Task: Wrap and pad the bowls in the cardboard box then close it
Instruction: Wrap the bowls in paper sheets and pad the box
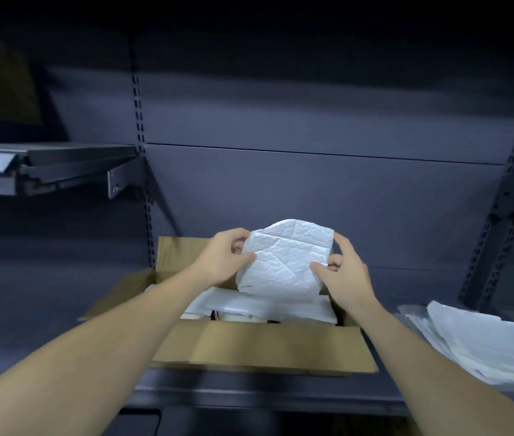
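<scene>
Far left: a bracketed upper shelf [45, 165] on the dark back panel.

Your left grip [224, 256] is curled round the left edge of a creased white paper sheet [284, 262], thumb on the near face, fingers behind.

You hold the sheet upright over the far half of the cardboard box [259, 347]. The box stands open on the lower shelf [281, 393].

White padding [265, 306] lies inside; the bowls cannot be made out under it.

Your right grip [343, 278] pinches the sheet's right edge.

Far right: a stack of white sheets [482, 344], apart from the box.
</scene>
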A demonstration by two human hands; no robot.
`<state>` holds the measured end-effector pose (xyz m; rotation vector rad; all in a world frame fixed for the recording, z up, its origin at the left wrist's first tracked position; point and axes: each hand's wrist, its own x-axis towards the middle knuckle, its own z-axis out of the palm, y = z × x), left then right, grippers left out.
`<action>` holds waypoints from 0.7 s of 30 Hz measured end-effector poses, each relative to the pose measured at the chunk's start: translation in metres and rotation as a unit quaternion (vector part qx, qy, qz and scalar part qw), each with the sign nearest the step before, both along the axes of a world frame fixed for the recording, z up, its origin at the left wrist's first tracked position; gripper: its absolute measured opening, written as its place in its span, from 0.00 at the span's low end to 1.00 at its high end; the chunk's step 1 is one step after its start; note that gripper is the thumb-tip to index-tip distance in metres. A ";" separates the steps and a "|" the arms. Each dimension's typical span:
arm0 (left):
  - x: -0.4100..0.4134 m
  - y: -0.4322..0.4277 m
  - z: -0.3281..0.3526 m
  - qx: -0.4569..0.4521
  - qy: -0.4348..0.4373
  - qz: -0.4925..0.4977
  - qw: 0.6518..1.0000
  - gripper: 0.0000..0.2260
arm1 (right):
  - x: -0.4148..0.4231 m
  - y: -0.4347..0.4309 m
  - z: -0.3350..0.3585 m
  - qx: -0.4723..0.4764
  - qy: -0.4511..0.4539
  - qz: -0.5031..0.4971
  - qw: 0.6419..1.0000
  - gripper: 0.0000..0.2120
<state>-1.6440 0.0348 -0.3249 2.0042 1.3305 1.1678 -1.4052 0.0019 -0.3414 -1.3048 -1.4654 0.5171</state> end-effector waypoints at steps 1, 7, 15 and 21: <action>-0.010 -0.003 -0.001 -0.003 0.000 0.005 1.000 0.07 | -0.008 0.001 0.000 0.000 0.000 0.009 1.000 0.30; -0.067 -0.017 -0.011 -0.025 0.011 0.052 0.998 0.10 | -0.058 0.006 -0.009 0.000 -0.011 0.067 0.998 0.32; -0.120 -0.043 -0.017 -0.059 -0.019 0.087 0.994 0.12 | -0.114 0.011 -0.021 -0.024 -0.019 0.103 0.994 0.34; -0.153 -0.052 -0.045 -0.079 -0.026 0.103 0.991 0.11 | -0.143 0.004 -0.036 -0.083 -0.056 0.131 0.986 0.37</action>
